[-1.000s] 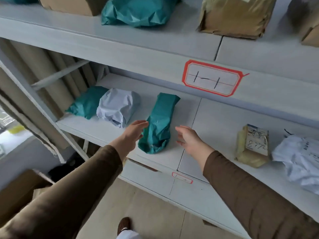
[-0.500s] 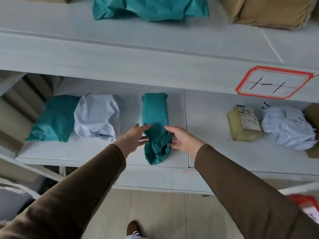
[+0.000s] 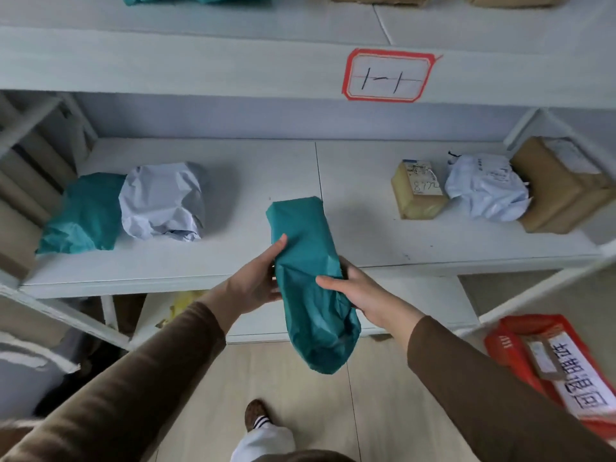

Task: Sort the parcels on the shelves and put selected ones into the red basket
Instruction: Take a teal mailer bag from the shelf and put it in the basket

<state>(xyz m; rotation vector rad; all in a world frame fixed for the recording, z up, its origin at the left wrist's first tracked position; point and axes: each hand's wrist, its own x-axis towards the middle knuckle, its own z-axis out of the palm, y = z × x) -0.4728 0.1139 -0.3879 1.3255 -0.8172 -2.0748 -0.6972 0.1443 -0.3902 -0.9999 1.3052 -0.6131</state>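
— Over the front edge of the middle shelf (image 3: 233,261), what is that long thing in the two hands?

— A long teal parcel (image 3: 310,288), a soft plastic mailer bag, crinkled and matte, roughly loaf-shaped with a rounded, bunched near end. Its far end lies over the shelf boards; its near end hangs out over the floor.

— How do the fingers sit on it?

— The left hand (image 3: 253,285) grips its left side, thumb laid up along the top face, the other fingers curled beneath. The right hand (image 3: 360,295) grips the right side, thumb across the top, fingers wrapped under. Both are clamped on the bag.

— And half a second back?

— Then the parcel lay flat on the shelf and the hands only flanked it, fingers nearly straight. Now it has been drawn toward the person and its near end is off the shelf.

— What else lies on that shelf?

— At the left, a second teal bag (image 3: 83,215) touching a crumpled white bag (image 3: 160,201), glossy and creased. At the right, a small tan box (image 3: 416,191) wrapped in yellowish tape with a handwritten label, beside another white bag (image 3: 486,188), which touches a brown cardboard box (image 3: 560,195).

— The red basket?

— The red basket (image 3: 500,341) stands at lower right on the floor, with a printed white label and a flat packet inside. A red-bordered sticker (image 3: 388,75) marks the shelf edge above.
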